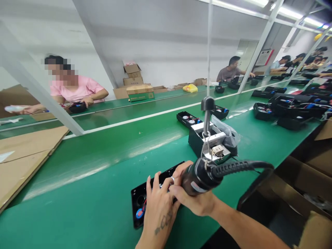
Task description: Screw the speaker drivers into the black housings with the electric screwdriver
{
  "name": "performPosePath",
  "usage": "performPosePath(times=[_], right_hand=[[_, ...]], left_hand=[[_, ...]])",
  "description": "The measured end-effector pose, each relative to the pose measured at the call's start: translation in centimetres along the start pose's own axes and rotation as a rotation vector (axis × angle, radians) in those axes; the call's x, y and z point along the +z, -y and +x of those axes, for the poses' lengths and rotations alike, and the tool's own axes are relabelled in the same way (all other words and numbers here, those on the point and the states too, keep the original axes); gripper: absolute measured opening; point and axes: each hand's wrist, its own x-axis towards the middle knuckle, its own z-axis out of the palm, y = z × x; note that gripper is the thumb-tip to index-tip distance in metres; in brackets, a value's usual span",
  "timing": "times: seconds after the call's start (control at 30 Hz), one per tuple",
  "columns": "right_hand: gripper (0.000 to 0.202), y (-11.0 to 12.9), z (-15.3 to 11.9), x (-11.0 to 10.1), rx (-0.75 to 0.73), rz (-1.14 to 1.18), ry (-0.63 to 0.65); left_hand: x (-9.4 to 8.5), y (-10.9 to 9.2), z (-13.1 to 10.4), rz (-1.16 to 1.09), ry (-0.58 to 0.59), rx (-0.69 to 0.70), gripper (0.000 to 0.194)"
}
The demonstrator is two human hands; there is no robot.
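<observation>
My right hand (193, 199) is wrapped around a black electric screwdriver (198, 178), which hangs from a hook and trails a thick black cable. The tool leans with its front end toward a black plastic housing (137, 204) on the green bench. Over that housing lies my left hand (162, 204), with several fingers stretched out and apart, its fingertips close to the screwdriver's front. Inside the housing, a blue round part (140, 213) with red wires shows left of my hand. The screwdriver's tip and whatever it touches are hidden behind my fingers.
Just beyond stands a black box with metal brackets (210, 138), a clear plastic bag (228, 133) beside it. More open black housings (293, 105) are piled at the right. Flat cardboard (28, 155) lies left. A person in pink (75, 88) works across the line.
</observation>
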Motion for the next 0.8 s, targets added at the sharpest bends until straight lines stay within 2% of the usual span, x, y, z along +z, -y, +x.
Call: performPosePath(times=[0.1, 0.17, 0.23, 0.3, 0.37, 0.47, 0.57, 0.67, 0.73, 0.8], right_hand=[[0.023, 1.2, 0.6, -1.0, -0.103, 0.16, -0.079], [0.024, 1.8, 0.9, -3.1, -0.168, 0.237, -0.212], [0.027, 2.0, 0.9, -5.8, -0.171, 0.212, -0.358], [0.033, 1.4, 0.6, -8.7, -0.089, 0.105, -0.471], [0.037, 0.1, 0.1, -11.1, 0.036, -0.062, -0.523], [0.047, -2.4, -0.7, -13.1, 0.146, -0.289, -0.527], [0.065, -4.6, -2.1, -12.9, 0.054, -0.49, -0.598], [0.059, -6.3, -4.5, -11.5, -0.149, -0.712, -0.711], [0.045, -7.2, -6.4, -10.4, -0.22, -0.737, -0.661], [0.035, -7.9, -7.9, -9.3, -0.164, -0.668, -0.514]], left_hand=[[-1.9, 1.4, 0.1, -0.08, 0.039, 0.085, 0.034], [-3.7, 3.6, -0.6, -0.141, 0.003, 0.172, 0.034], [-5.3, 6.5, -1.9, -0.145, -0.078, 0.236, 0.045], [-6.5, 9.8, -3.4, -0.069, -0.129, 0.27, 0.052], [-6.9, 12.6, -4.6, 0.031, -0.092, 0.328, 0.048], [-6.7, 14.9, -5.1, 0.084, -0.006, 0.425, 0.042], [-6.1, 15.3, -5.0, 0.02, 0.042, 0.456, 0.033], [-5.5, 15.0, -5.0, -0.071, 0.047, 0.314, 0.019], [-5.0, 14.8, -5.0, -0.179, 0.079, 0.174, 0.013], [-4.6, 14.5, -4.7, -0.328, 0.141, 0.064, 0.002]])
